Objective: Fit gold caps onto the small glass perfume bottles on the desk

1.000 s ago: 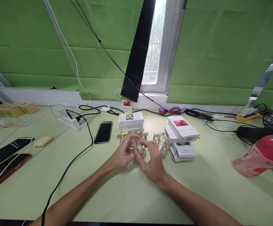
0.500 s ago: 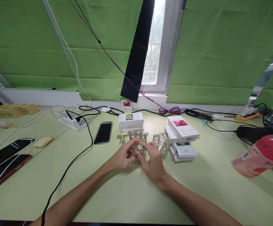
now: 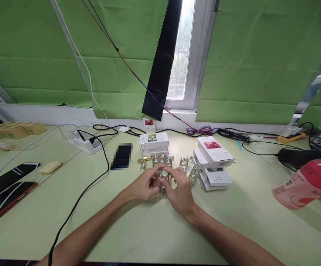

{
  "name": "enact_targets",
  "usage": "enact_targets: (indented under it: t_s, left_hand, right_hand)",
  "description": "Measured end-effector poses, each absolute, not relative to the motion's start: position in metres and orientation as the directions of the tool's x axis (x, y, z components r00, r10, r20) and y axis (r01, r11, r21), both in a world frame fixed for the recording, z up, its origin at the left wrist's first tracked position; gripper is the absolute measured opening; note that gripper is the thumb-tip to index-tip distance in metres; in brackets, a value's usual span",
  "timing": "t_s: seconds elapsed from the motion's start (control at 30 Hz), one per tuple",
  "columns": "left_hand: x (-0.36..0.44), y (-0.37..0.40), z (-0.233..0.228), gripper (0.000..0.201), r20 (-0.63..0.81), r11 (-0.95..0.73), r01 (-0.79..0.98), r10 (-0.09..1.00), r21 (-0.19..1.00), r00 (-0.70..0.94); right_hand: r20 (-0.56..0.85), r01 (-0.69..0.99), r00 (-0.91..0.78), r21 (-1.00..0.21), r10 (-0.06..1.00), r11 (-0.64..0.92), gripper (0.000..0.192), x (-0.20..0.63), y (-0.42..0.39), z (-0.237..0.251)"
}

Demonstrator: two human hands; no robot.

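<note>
A: Green cloth hangs across the whole back of the frame, split by a window strip at upper centre. Below it runs the pale green bench [image 3: 138, 225], with cables trailing along its far edge.

B: What's biggest on it?

A: At lower right, a pink bottle [image 3: 304, 184] lying on its side. At centre right, a stack of white boxes [image 3: 214, 162], and a second, smaller stack [image 3: 154, 142] just above the middle. At left, a power strip [image 3: 85, 143] and two dark phones [image 3: 7, 184].

B: And the hands?

A: They meet at frame centre. The left hand [image 3: 143, 185] and right hand [image 3: 181, 192] both close around one small glass bottle [image 3: 164, 177], upright with a pale round cap on top. The left grip pinches its side; the right grip wraps it from the other side, fingers up near the cap.

B: How far along does it look?

A: Early, I'd judge. A row of bottles [image 3: 177, 162] stands loose between the box stacks, unboxed, and every box appears shut. Whether the cap is tight I cannot tell.
</note>
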State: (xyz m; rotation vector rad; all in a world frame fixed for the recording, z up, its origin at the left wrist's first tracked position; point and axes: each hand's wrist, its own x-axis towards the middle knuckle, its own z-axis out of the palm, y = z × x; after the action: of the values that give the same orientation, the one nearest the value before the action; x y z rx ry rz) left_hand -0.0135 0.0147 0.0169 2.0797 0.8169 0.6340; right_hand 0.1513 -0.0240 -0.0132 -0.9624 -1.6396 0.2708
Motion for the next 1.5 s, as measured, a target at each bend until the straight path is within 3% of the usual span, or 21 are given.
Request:
enact_targets:
  t_s: [0.87,1.5]
  left_hand:
    - [-0.018,0.016,0.013,0.068,0.239,-0.632,0.472,0.719,0.614,0.652]
    - [-0.012,0.011,0.025,0.048,0.305,-0.687,0.467,0.692,0.557,0.654]
  right_hand:
    - [0.701,0.459,0.016,-0.639,0.713,0.618,0.023,0.151,-0.024,-0.013]
    - [0.685,0.437,0.032,-0.664,0.727,0.606,0.024,0.151,-0.024,-0.013]
